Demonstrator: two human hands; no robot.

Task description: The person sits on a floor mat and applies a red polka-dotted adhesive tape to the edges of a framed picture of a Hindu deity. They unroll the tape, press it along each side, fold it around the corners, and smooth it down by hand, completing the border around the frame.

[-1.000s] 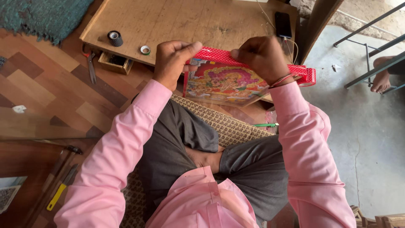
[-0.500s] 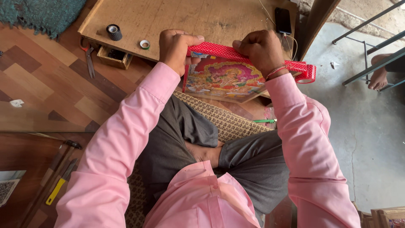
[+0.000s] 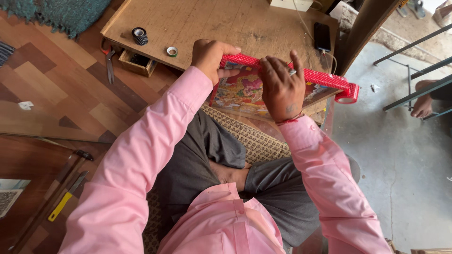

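Step in hand, as I read it: binding the top edge of a colourful framed picture [image 3: 240, 94] with red dotted tape [image 3: 325, 77]. Left hand [image 3: 212, 56] is clenched over the picture's top left corner. Right hand [image 3: 281, 87] lies flat along the edge, fingers spread, pressing tape down. The tape roll [image 3: 348, 93] hangs at the strip's right end. Next likely calls for smoothing rightward without wrinkles. The picture leans against a low wooden counter [image 3: 212, 23] carrying 2 small tape rolls [image 3: 139, 35] and a phone [image 3: 322, 36]; wood-pattern floor [image 3: 56, 89] left, concrete right.

Both hands [image 3: 212, 55] [image 3: 281, 84] on red-edged picture [image 3: 240, 91] over wooden board [image 3: 197, 23]
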